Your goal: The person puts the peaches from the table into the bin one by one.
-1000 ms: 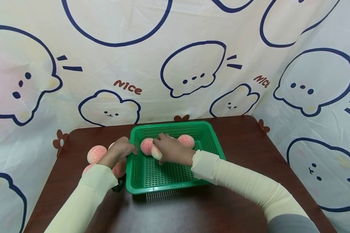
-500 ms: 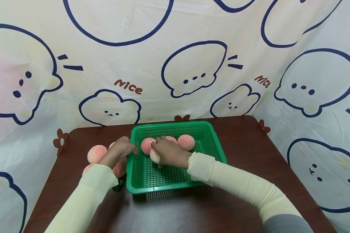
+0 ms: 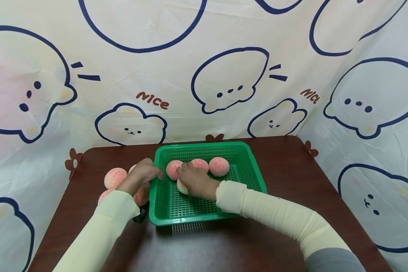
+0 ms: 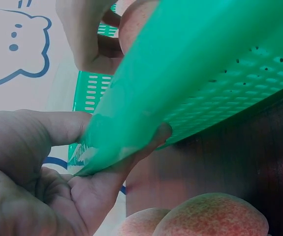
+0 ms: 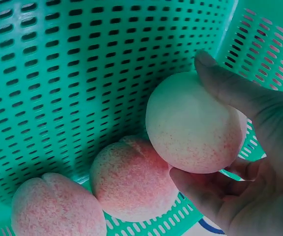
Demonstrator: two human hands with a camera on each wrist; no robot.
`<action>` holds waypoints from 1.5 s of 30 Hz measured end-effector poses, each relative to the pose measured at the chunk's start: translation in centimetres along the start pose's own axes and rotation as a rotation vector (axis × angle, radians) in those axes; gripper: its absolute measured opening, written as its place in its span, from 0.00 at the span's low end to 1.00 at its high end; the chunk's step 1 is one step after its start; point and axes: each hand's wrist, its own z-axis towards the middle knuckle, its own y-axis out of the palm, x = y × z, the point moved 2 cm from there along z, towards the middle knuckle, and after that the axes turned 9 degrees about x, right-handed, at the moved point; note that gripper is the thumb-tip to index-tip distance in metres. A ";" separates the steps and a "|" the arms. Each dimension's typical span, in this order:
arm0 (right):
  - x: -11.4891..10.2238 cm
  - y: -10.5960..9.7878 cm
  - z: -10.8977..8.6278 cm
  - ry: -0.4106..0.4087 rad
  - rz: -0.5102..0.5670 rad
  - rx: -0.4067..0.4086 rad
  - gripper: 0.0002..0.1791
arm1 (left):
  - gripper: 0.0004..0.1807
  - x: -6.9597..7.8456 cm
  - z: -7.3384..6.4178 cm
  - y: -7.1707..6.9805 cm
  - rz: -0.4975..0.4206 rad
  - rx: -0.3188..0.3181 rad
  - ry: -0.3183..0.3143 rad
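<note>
A green plastic basket (image 3: 204, 218) stands on the dark table. My left hand (image 3: 143, 174) grips its left rim, thumb on one side of the wall and a finger on the other in the left wrist view. Inside the basket, my right hand (image 3: 198, 183) holds a pale peach (image 5: 193, 125) between thumb and fingers, low over the perforated floor. That peach is mostly covered by the hand in the head view. Along the basket's back lie three other pink peaches: a left one (image 3: 173, 169), a middle one (image 3: 200, 165) and a right one (image 3: 219, 166).
Left of the basket, several more peaches (image 3: 115, 178) lie on the brown table (image 3: 275, 166), partly hidden by my left arm. A small black object (image 3: 140, 215) shows beside the left cuff. Cartoon-printed cloth (image 3: 176, 75) hangs behind and at the sides.
My right hand has shifted slightly left with its peach, uncovering the middle peach behind it. My left hand keeps its grip on the rim. The head view has turned a little.
</note>
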 end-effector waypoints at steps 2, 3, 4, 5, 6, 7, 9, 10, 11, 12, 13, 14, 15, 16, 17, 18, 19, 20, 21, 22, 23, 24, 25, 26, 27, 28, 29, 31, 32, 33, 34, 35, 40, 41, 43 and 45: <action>-0.2 0.2 0.0 -0.012 -0.040 0.008 0.37 | 0.19 0.0 0.0 -0.1 0.004 0.001 0.004; -0.3 0.3 0.0 -0.016 -0.056 0.009 0.37 | 0.19 0.0 0.0 -0.1 0.004 0.000 0.006; -0.4 0.4 0.0 -0.021 -0.073 0.010 0.38 | 0.19 0.0 0.0 -0.1 0.005 -0.001 0.007; -0.5 0.4 0.0 -0.027 -0.090 0.013 0.38 | 0.19 0.1 0.0 -0.1 0.004 -0.003 0.008; -0.7 0.5 0.0 -0.033 -0.107 0.016 0.38 | 0.19 0.1 0.0 -0.1 0.001 -0.006 0.009; -0.8 0.5 0.0 -0.040 -0.124 0.017 0.36 | 0.19 0.1 0.0 -0.1 0.000 -0.008 0.008; -1.0 0.5 0.0 -0.050 -0.154 0.021 0.34 | 0.19 0.1 0.0 0.0 -0.002 -0.011 0.005; -1.1 0.5 -0.1 -0.055 -0.165 0.022 0.33 | 0.19 0.1 0.0 0.0 0.000 -0.011 0.004; -1.1 0.5 -0.1 -0.058 -0.171 0.022 0.31 | 0.19 0.1 0.0 0.0 0.003 -0.010 0.003; -1.1 0.5 -0.1 -0.057 -0.172 0.022 0.30 | 0.19 0.1 0.0 0.0 0.006 -0.009 0.003; -1.1 0.5 -0.1 -0.057 -0.172 0.021 0.30 | 0.20 0.1 0.0 0.0 0.009 -0.007 0.004; -1.1 0.5 -0.1 -0.057 -0.172 0.018 0.30 | 0.20 0.1 0.1 0.0 0.010 -0.007 0.006; -1.1 0.5 -0.1 -0.054 -0.165 0.017 0.31 | 0.20 0.1 0.1 0.0 0.012 -0.007 0.009; -1.0 0.5 -0.1 -0.052 -0.159 0.014 0.32 | 0.20 0.1 0.0 0.0 0.012 -0.007 0.010; -1.0 0.5 -0.1 -0.050 -0.151 0.010 0.34 | 0.20 0.1 0.0 0.0 0.009 -0.008 0.013; -0.9 0.5 -0.2 -0.049 -0.144 0.007 0.34 | 0.20 0.0 0.0 0.0 0.005 -0.010 0.012; -0.8 0.5 -0.2 -0.052 -0.139 0.005 0.35 | 0.19 0.0 0.0 0.0 0.004 -0.011 0.012; -0.7 0.5 -0.2 -0.053 -0.130 0.003 0.37 | 0.19 0.0 0.0 0.0 0.005 -0.011 0.012; -0.7 0.5 -0.3 -0.055 -0.116 0.001 0.37 | 0.19 -0.1 0.1 0.0 0.013 -0.008 0.013; -0.6 0.4 -0.3 -0.056 -0.107 -0.003 0.38 | 0.19 -0.1 0.1 0.0 0.009 -0.008 0.011; -0.5 0.4 -0.3 -0.056 -0.098 -0.005 0.39 | 0.19 -0.1 0.1 0.0 0.009 -0.007 0.013; -0.4 0.3 -0.4 -0.052 -0.086 -0.008 0.40 | 0.19 -0.1 0.1 0.0 0.013 -0.004 0.013; -0.4 0.1 -0.4 -0.049 -0.074 -0.014 0.42 | 0.19 -0.1 0.1 0.0 0.017 -0.003 0.016; -0.3 0.0 -0.5 -0.041 -0.052 -0.020 0.43 | 0.20 -0.1 0.1 -0.1 0.019 -0.002 0.018; -0.1 -0.2 -0.5 -0.032 -0.028 -0.023 0.43 | 0.20 -0.1 0.1 -0.1 0.020 -0.001 0.019; 0.0 -0.4 -0.6 -0.023 -0.003 -0.024 0.44 | 0.20 -0.1 0.1 0.0 0.010 -0.005 0.018; 0.3 -0.7 -0.8 -0.014 0.024 -0.023 0.44 | 0.20 0.0 0.1 0.0 0.009 -0.009 0.021; 0.8 -1.4 -1.1 0.003 0.074 -0.027 0.44 | 0.21 0.1 0.1 0.0 -0.001 -0.014 0.022; 1.2 -1.9 -1.4 0.016 0.103 -0.029 0.43 | 0.21 0.1 0.1 0.0 -0.008 -0.016 0.020; 1.7 -2.4 -1.7 0.030 0.131 -0.029 0.41 | 0.21 0.1 0.1 0.0 -0.014 -0.018 0.020; 2.3 -3.0 -2.0 0.045 0.144 -0.026 0.40 | 0.22 0.1 0.1 0.0 -0.021 -0.020 0.017; 2.9 -3.7 -2.4 0.065 0.158 -0.018 0.39 | 0.22 0.1 0.0 0.0 -0.022 -0.020 0.015; 8.0 -6.2 -4.3 0.258 0.188 0.053 0.39 | 0.22 -0.1 0.0 0.0 -0.010 -0.008 0.004; 9.2 -6.4 -4.8 0.303 0.191 0.066 0.39 | 0.22 -0.1 0.0 0.1 -0.007 -0.005 0.004; 11.5 -6.7 -5.7 0.394 0.175 0.070 0.40 | 0.21 -0.1 0.0 0.1 -0.006 -0.003 0.010; 13.5 -6.7 -6.8 0.490 0.187 0.060 0.44 | 0.21 -0.1 0.0 0.1 -0.006 -0.002 0.012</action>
